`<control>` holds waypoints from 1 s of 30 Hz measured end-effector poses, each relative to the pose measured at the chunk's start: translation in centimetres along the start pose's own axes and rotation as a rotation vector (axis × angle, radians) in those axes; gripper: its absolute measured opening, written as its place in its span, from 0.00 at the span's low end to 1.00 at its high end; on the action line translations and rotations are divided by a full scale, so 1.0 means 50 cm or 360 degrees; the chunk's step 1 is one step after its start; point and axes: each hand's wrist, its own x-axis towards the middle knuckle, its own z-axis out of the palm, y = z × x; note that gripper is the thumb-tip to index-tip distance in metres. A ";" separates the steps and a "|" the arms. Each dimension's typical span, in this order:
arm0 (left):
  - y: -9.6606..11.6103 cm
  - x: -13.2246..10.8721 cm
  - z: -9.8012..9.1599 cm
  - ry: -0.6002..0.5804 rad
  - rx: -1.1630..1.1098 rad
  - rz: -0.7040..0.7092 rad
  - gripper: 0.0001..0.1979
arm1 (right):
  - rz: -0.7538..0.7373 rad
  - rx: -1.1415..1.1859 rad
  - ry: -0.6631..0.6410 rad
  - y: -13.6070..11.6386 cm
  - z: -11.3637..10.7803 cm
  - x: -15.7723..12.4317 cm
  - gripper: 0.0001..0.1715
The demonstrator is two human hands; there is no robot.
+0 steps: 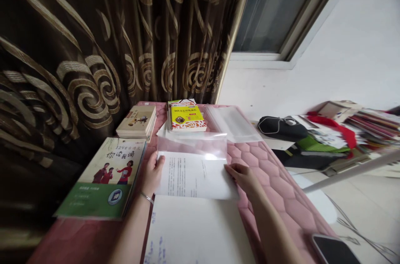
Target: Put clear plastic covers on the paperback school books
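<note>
A printed white sheet [184, 174] lies under or inside a clear plastic sleeve [193, 145] that sticks out beyond its far edge. My left hand [152, 174], with a bracelet on the wrist, grips the left edge, thumb on top and fingers mostly hidden. At the right edge my right hand [243, 175] pinches the sheet and sleeve between thumb and fingers. Nearer to me is a larger white page [200, 226] with blue handwriting on its left side. Whether the printed sheet is joined to this page I cannot tell.
A green-and-white book [100, 180] lies left, a small book stack [137, 120] behind it. Yellow-covered books [187, 116] and more clear sleeves [233, 122] lie at the back of the pink padded surface [281, 185]. A phone [333, 249] is front right; a black pouch [281, 126] sits beyond.
</note>
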 end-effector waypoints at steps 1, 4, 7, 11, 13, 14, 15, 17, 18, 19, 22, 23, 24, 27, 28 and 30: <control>-0.002 0.000 -0.001 -0.0010 -0.0027 -0.0006 0.13 | -0.0022 0.0020 0.0028 -0.001 0.004 -0.001 0.21; -0.002 0.000 -0.001 -0.0065 -0.0163 -0.0056 0.14 | -0.0077 0.0007 0.0151 -0.012 0.011 -0.005 0.21; -0.003 0.002 0.002 -0.0063 -0.0211 -0.0071 0.16 | -0.0110 -0.0034 0.0209 -0.021 0.008 -0.009 0.23; -0.008 0.007 0.005 -0.0029 -0.0156 -0.0033 0.15 | -0.0067 0.0015 0.0048 -0.024 -0.007 -0.013 0.26; -0.011 0.009 0.006 -0.0012 -0.0133 -0.0038 0.15 | -0.0067 0.0079 -0.0027 -0.021 -0.009 -0.014 0.26; -0.013 0.010 0.006 -0.0002 -0.0124 -0.0048 0.15 | -0.0077 0.0114 -0.0037 -0.020 -0.007 -0.015 0.26; -0.015 0.011 0.006 0.0010 -0.0121 -0.0061 0.14 | -0.0097 0.0146 -0.0020 -0.018 -0.003 -0.015 0.26; -0.019 0.012 0.007 0.0024 -0.0135 -0.0084 0.14 | -0.0151 0.0173 0.0062 -0.016 0.009 -0.015 0.27; -0.021 0.013 0.007 0.0030 -0.0145 -0.0089 0.15 | -0.0186 0.0165 0.0122 -0.015 0.016 -0.015 0.28; -0.023 0.013 0.007 0.0036 -0.0155 -0.0089 0.15 | -0.0224 0.0147 0.0187 -0.015 0.023 -0.014 0.28; -0.025 0.012 0.005 0.0035 -0.0163 -0.0107 0.16 | -0.0311 0.0091 0.0340 -0.015 0.037 -0.014 0.29; -0.026 0.011 0.005 0.0032 -0.0160 -0.0123 0.16 | -0.0325 0.0085 0.0365 -0.015 0.039 -0.014 0.29; -0.026 0.011 0.004 0.0027 -0.0158 -0.0140 0.16 | -0.0326 0.0083 0.0375 -0.016 0.040 -0.014 0.30; -0.031 0.012 0.005 0.0006 -0.0183 -0.0165 0.15 | -0.0268 0.0078 0.0339 -0.019 0.034 -0.015 0.30; -0.033 0.013 0.006 0.0002 -0.0195 -0.0164 0.15 | -0.0235 0.0073 0.0314 -0.021 0.031 -0.014 0.30; -0.037 0.015 0.008 0.0017 -0.0192 -0.0159 0.14 | -0.0152 0.0060 0.0248 -0.026 0.024 -0.013 0.28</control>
